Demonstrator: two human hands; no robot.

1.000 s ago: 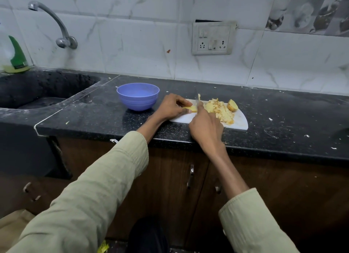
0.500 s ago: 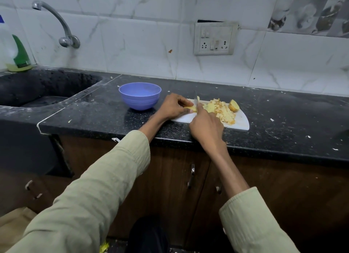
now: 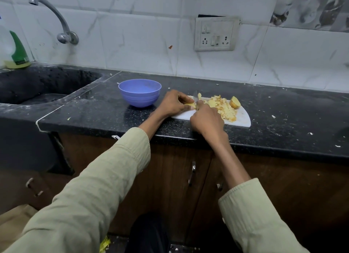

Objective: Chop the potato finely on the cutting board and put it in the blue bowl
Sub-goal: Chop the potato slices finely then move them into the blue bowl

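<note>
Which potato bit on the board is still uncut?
The rounded potato chunk at the board's far right corner, beyond the chopped pile; it is whole, the rest is small bits.

I'm looking at a home kitchen, small & well used. Black speckled granite countertop w/ a sunken sink on the left, curved wall tap above it, dish soap bottle at the back corner. White marble-look wall tiles, a switch & socket plate, a decorative tile w/ crockery print top right. Brown wood cabinet doors w/ metal handles below the counter.
</note>
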